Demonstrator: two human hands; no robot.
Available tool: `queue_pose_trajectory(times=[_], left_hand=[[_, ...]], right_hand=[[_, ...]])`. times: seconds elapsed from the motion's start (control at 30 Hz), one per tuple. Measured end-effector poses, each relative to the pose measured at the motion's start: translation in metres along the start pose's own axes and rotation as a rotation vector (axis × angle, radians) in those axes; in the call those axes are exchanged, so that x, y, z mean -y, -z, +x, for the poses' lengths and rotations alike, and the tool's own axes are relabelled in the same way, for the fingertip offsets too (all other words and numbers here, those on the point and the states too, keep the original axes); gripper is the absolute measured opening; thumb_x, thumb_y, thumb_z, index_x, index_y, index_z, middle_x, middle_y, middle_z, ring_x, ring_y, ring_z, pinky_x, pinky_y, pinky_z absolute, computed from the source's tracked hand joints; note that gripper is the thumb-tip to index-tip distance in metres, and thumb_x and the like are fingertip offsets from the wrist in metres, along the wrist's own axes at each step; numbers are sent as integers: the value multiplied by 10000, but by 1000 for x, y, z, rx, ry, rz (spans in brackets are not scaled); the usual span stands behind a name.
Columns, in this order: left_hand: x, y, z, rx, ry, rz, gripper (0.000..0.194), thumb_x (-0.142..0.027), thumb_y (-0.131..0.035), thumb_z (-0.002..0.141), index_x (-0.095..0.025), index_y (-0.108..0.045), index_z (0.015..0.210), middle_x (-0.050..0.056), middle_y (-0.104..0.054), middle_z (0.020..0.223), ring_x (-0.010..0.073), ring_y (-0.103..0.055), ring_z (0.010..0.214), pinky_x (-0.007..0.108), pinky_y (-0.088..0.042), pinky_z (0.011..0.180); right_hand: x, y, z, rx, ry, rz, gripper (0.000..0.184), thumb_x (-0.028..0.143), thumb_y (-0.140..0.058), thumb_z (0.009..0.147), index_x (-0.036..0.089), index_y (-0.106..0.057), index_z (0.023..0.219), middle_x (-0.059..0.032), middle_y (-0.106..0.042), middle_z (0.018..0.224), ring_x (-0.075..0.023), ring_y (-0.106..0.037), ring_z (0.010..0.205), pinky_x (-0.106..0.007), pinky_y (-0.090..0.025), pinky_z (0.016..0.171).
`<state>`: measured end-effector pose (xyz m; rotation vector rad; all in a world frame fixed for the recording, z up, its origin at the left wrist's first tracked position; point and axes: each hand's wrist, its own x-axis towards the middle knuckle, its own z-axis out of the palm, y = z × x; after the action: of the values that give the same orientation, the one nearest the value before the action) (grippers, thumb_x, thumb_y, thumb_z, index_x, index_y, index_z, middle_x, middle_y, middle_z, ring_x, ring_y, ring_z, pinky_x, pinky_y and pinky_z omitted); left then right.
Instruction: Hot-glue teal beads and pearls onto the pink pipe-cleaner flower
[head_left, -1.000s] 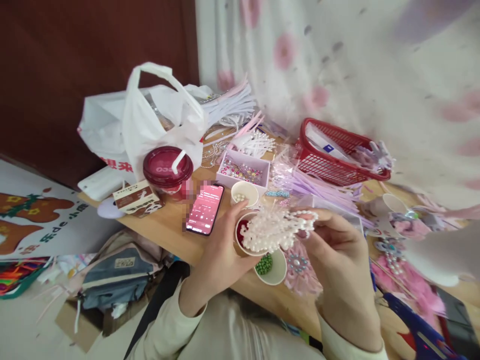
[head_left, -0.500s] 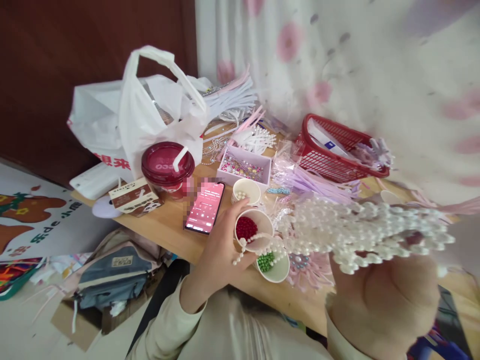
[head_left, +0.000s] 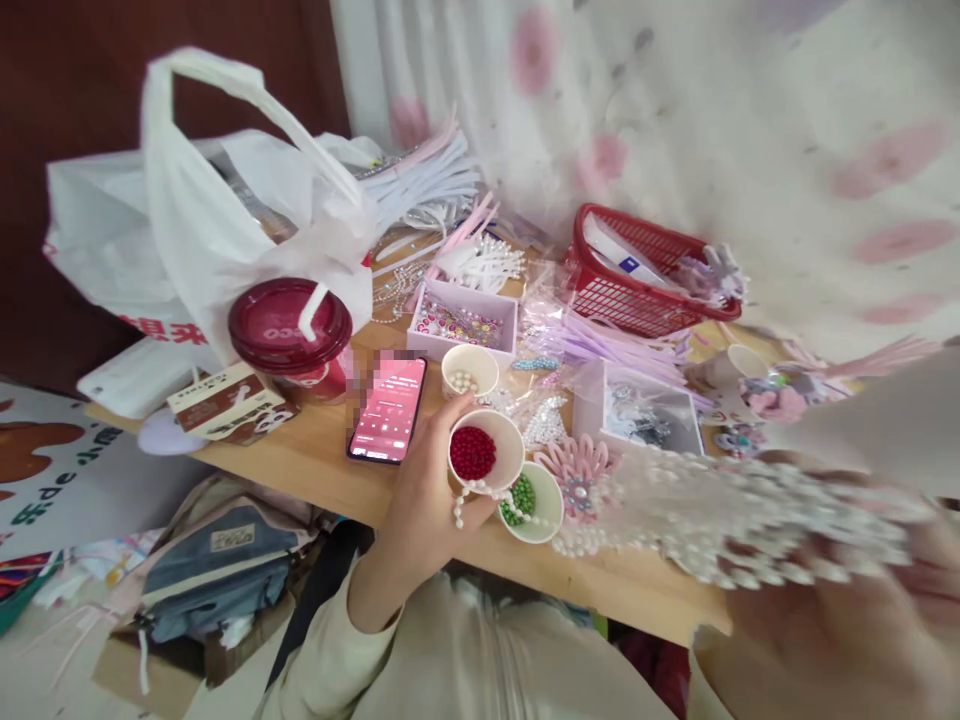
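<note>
My left hand (head_left: 421,500) is closed around a white paper cup (head_left: 504,470) that holds red beads (head_left: 472,453). The cup leans toward me at the front of the table. Beside it stands a second cup with green beads (head_left: 517,500). My right hand (head_left: 832,630), partly blurred, grips a thick bundle of white pearl bead strands (head_left: 720,510). The bundle stretches leftward over the table edge. A thin end of a strand crosses the front of the red-bead cup and the green-bead cup, close to my left fingers.
Behind the cups are a cup with cream pearls (head_left: 470,365), a lit phone (head_left: 388,410) and a box of small gems (head_left: 465,320). A lidded drink (head_left: 289,335) and white bag (head_left: 202,200) stand left. A pink ribbon flower (head_left: 579,480) and red basket (head_left: 637,280) are right.
My right hand has moved down and to the right with the pearl strands, uncovering a white box and pink flower. The camera view has shifted too. My left hand keeps hold of the cup.
</note>
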<state>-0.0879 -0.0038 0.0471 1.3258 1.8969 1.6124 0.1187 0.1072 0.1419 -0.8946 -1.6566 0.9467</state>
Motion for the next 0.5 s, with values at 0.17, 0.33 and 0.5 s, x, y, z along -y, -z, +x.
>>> queue_pose_trajectory(times=[0.17,0.33,0.5], left_hand=[[-7,-5,2,-37,62,-1,743,-202,-850,807,-245,-480,1449,124,-648,1409,288,-651,1307,430,-545,1092],[-9,-7,4,-83,46,29,715,-221,-848,810,-235,-490,1429,115,-667,1379,281,-660,1293,433,-541,1099],[-5,-9,3,-133,74,57,739,-253,-856,802,-236,-488,1442,115,-655,1402,291,-647,1307,453,-533,1111]], right_hand=[[-3,-14,-16,-39,-148,131,128,299,-853,859,340,-803,969,-25,-773,994,-246,-726,997,-383,-608,848],[20,-18,0,-184,-53,162,206,445,-942,751,333,-827,880,-23,-756,896,-215,-695,839,-376,-578,788],[39,-22,13,-177,34,163,244,482,-978,685,346,-823,815,-18,-742,818,-211,-690,791,-421,-568,823]])
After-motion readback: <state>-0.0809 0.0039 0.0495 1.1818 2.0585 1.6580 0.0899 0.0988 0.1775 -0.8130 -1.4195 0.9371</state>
